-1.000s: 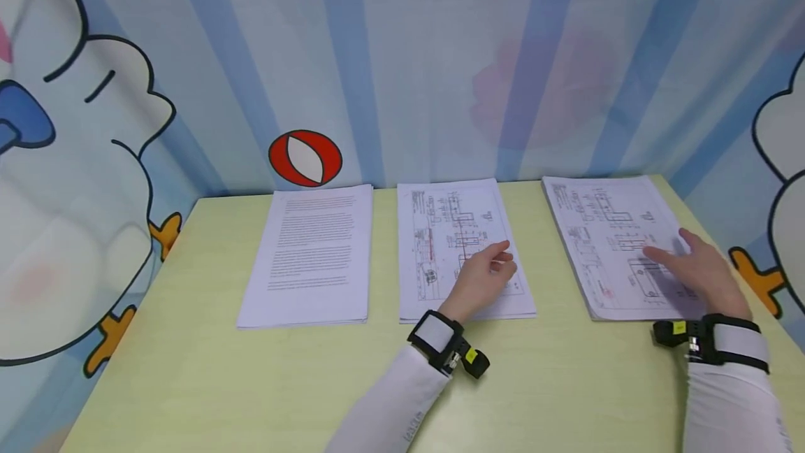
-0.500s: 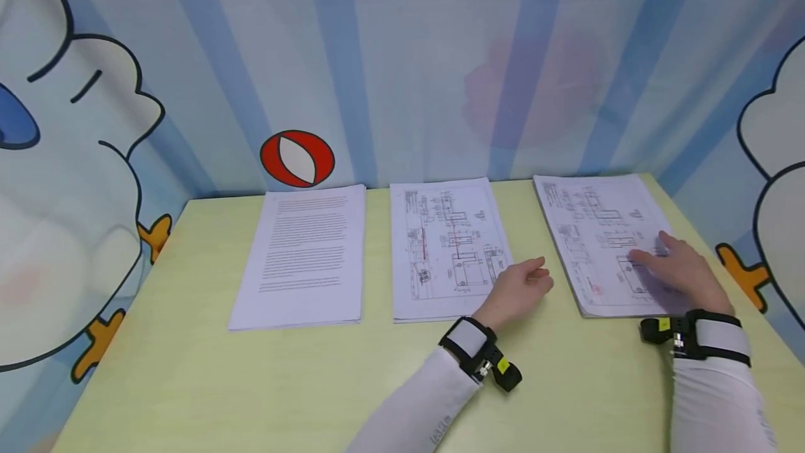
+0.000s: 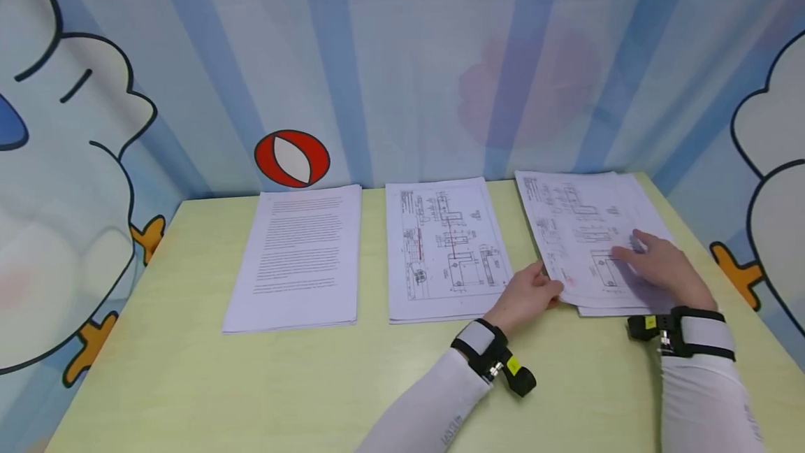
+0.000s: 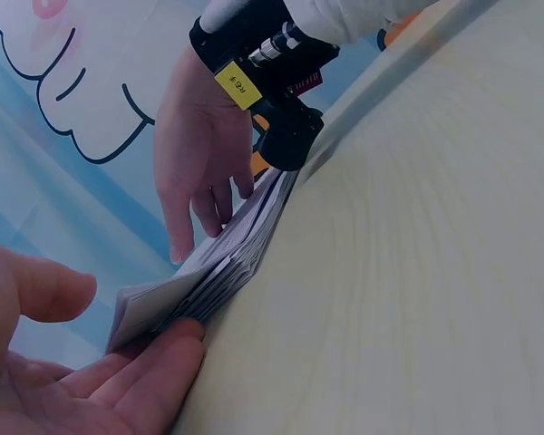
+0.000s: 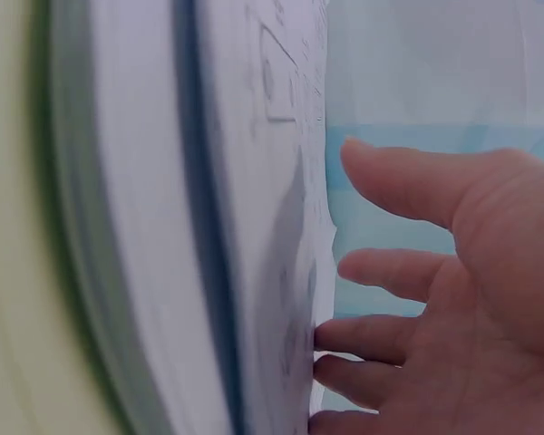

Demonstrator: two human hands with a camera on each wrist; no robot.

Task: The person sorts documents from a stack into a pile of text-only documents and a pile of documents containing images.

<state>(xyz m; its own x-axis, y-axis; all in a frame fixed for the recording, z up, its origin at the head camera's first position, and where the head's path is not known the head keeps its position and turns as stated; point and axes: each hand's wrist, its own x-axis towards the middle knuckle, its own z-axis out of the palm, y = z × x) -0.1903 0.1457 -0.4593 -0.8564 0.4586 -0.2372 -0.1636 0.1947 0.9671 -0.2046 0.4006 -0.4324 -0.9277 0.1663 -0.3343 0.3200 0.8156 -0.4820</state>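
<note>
In the head view my left hand (image 3: 525,296) is at the left front corner of the right-hand stack of printed drawings (image 3: 553,229). The left wrist view shows that hand's fingers (image 4: 154,372) under the edge of the upper sheets (image 4: 159,304), while its thumb stands apart from the paper. The upper sheets lie shifted left over the lower sheets (image 3: 644,205), which show along the right and front edges. My right hand (image 3: 669,268) is spread over the right part of this stack. Its lower fingertips touch the top sheet (image 5: 272,227) in the right wrist view; the thumb is clear of it.
A stack of line drawings with red marks (image 3: 446,250) lies mid-table, just left of my left hand. Farther left is a stack of text pages (image 3: 295,257). A striped blue curtain (image 3: 428,68) rises behind the pale yellow table (image 3: 283,390).
My left hand has moved right, from over the middle stack to the right stack's edge. The upper drawings there have slid left over the sheets below. The right hand still touches them.
</note>
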